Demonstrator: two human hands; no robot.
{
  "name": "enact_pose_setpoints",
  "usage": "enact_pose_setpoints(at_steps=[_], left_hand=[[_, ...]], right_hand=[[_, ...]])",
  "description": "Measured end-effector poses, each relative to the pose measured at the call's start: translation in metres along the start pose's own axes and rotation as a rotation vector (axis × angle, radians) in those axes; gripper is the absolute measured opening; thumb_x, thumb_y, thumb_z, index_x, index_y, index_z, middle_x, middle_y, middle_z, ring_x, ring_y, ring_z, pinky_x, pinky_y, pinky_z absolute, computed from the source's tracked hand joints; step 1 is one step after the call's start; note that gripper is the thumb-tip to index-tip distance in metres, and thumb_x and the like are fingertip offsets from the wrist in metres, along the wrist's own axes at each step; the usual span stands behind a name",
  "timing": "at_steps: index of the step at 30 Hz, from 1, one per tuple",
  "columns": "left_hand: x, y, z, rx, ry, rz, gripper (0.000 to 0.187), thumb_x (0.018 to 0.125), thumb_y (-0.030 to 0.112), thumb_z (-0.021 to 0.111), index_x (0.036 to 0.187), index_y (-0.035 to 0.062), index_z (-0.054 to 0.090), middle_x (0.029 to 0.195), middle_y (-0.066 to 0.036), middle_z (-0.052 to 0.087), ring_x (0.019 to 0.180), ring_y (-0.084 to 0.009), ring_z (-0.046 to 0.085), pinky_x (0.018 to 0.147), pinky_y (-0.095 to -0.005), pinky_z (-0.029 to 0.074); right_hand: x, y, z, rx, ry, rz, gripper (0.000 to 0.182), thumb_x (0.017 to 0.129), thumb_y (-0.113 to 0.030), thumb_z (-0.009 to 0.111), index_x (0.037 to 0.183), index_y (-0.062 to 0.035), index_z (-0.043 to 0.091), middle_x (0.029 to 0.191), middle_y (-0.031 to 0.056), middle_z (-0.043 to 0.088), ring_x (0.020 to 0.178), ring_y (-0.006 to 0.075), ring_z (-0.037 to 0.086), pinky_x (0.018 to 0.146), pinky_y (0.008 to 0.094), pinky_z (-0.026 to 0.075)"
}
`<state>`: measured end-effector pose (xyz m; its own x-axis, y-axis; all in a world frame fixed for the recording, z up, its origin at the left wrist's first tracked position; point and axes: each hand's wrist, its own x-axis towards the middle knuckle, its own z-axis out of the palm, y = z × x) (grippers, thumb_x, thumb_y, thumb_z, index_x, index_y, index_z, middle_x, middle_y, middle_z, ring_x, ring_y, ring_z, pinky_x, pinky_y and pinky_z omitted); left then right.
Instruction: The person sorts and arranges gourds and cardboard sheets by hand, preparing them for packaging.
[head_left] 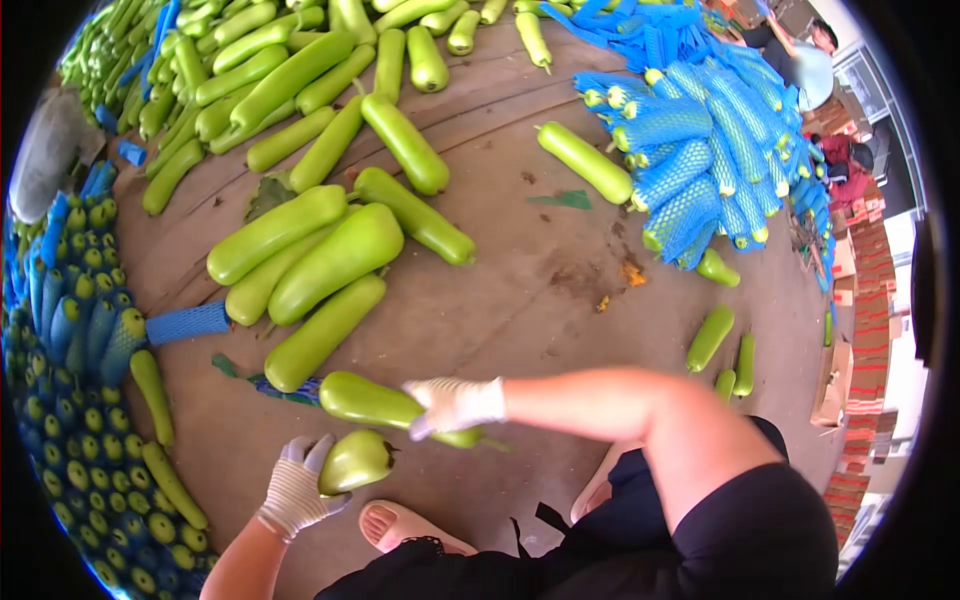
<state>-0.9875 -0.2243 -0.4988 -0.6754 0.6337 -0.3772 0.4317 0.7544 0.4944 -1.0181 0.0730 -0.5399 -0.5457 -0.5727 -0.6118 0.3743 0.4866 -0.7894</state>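
Note:
My left hand (297, 486), in a white glove, grips a short green gourd (356, 460) end-on, low in the view near my foot. My right hand (455, 403), also gloved, closes over a long green gourd (375, 400) lying across the floor just above the other one. Directly beyond my hands lie several large loose green gourds (335, 262) in a heap on the brown floor (520, 300).
A pile of gourds sleeved in blue foam net (690, 150) sits at upper right. Stacked netted gourds (75, 370) line the left edge, with an empty blue net sleeve (188, 323) beside them. A few small gourds (710, 338) lie at right. Cardboard boxes (870, 330) and another person (815, 60) are far right.

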Motion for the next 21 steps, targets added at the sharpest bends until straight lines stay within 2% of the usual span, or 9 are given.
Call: enact_pose_setpoints(at_steps=[3, 5, 7, 11, 13, 16, 17, 19, 21], left_hand=[[0.010, 0.033, -0.016, -0.350, -0.083, -0.257, 0.089, 0.056, 0.029, 0.080, 0.130, 0.0048, 0.038, 0.112, -0.018, 0.045, 0.103, -0.0357, 0.047, 0.092, -0.0427, 0.041], [0.039, 0.038, -0.008, -0.503, -0.140, -0.201, 0.088, 0.062, 0.029, 0.080, 0.132, 0.0032, 0.035, 0.112, -0.015, 0.048, 0.105, -0.0284, 0.048, 0.092, -0.0393, 0.041], [0.089, 0.078, -0.012, -1.082, -0.389, -0.350, 0.082, 0.065, 0.026, 0.078, 0.131, 0.0022, 0.035, 0.114, -0.011, 0.050, 0.103, -0.0216, 0.049, 0.091, -0.0364, 0.041], [0.202, 0.155, 0.020, -1.057, -0.730, -0.227, 0.062, 0.075, 0.021, 0.067, 0.128, 0.0015, 0.040, 0.108, -0.007, 0.053, 0.096, -0.0157, 0.050, 0.084, -0.0322, 0.043], [0.252, 0.213, 0.046, -0.967, -0.758, -0.102, 0.052, 0.078, 0.020, 0.065, 0.123, 0.0009, 0.045, 0.103, -0.006, 0.055, 0.092, -0.0143, 0.051, 0.081, -0.0314, 0.044], [0.310, 0.309, 0.104, -1.011, -0.736, 0.123, 0.050, 0.080, 0.027, 0.063, 0.121, 0.0020, 0.047, 0.098, -0.005, 0.056, 0.087, -0.0143, 0.053, 0.076, -0.0310, 0.046], [0.325, 0.341, 0.123, -1.027, -0.750, 0.138, 0.050, 0.081, 0.028, 0.064, 0.120, 0.0018, 0.047, 0.097, -0.005, 0.057, 0.085, -0.0147, 0.054, 0.076, -0.0315, 0.046], [0.345, 0.413, 0.153, -1.179, -0.720, 0.198, 0.052, 0.080, 0.026, 0.066, 0.122, 0.0023, 0.046, 0.103, -0.007, 0.057, 0.090, -0.0168, 0.054, 0.080, -0.0327, 0.046], [0.356, 0.473, 0.179, -1.371, -0.575, 0.325, 0.057, 0.080, 0.028, 0.067, 0.126, 0.0025, 0.043, 0.114, -0.012, 0.052, 0.103, -0.0210, 0.050, 0.089, -0.0348, 0.042]], right_hand=[[-0.079, 0.024, -0.065, 0.077, 0.006, -0.017, 0.055, 0.066, -0.023, 0.074, 0.110, 0.0010, 0.050, 0.094, 0.0125, 0.061, 0.084, 0.0170, 0.056, 0.077, 0.0327, 0.046], [-0.143, 0.055, -0.099, 0.123, 0.193, 0.100, 0.052, 0.067, -0.024, 0.073, 0.107, 0.0010, 0.052, 0.093, 0.0108, 0.061, 0.083, 0.0159, 0.055, 0.076, 0.0320, 0.046], [-0.206, 0.099, -0.115, 0.187, 0.445, 0.231, 0.050, 0.068, -0.025, 0.072, 0.106, 0.0016, 0.053, 0.092, 0.0103, 0.061, 0.083, 0.0155, 0.055, 0.075, 0.0318, 0.046], [-0.306, 0.204, -0.099, 0.383, 1.110, 0.418, 0.048, 0.068, -0.027, 0.072, 0.101, 0.0019, 0.055, 0.087, 0.0124, 0.060, 0.080, 0.0211, 0.057, 0.070, 0.0356, 0.046], [-0.344, 0.246, -0.084, 0.639, 1.443, 0.241, 0.047, 0.069, -0.025, 0.071, 0.105, -0.0001, 0.055, 0.090, 0.0137, 0.061, 0.080, 0.0229, 0.057, 0.070, 0.0358, 0.046], [-0.400, 0.318, -0.078, 0.772, 1.795, 0.393, 0.046, 0.071, -0.024, 0.070, 0.109, -0.0027, 0.053, 0.092, 0.0131, 0.061, 0.080, 0.0252, 0.057, 0.071, 0.0371, 0.047], [-0.418, 0.321, -0.080, 0.773, 1.814, 0.389, 0.046, 0.071, -0.024, 0.070, 0.109, -0.0027, 0.053, 0.092, 0.0131, 0.061, 0.080, 0.0252, 0.057, 0.071, 0.0371, 0.047], [-0.445, 0.319, -0.087, 0.817, 1.911, 0.792, 0.050, 0.074, -0.025, 0.069, 0.114, -0.0031, 0.050, 0.101, 0.0133, 0.060, 0.087, 0.0266, 0.056, 0.076, 0.0369, 0.046], [-0.464, 0.339, -0.084, 0.795, 2.036, 0.632, 0.046, 0.080, -0.028, 0.062, 0.118, -0.0069, 0.049, 0.103, 0.0147, 0.057, 0.090, 0.0284, 0.055, 0.081, 0.0395, 0.044]])
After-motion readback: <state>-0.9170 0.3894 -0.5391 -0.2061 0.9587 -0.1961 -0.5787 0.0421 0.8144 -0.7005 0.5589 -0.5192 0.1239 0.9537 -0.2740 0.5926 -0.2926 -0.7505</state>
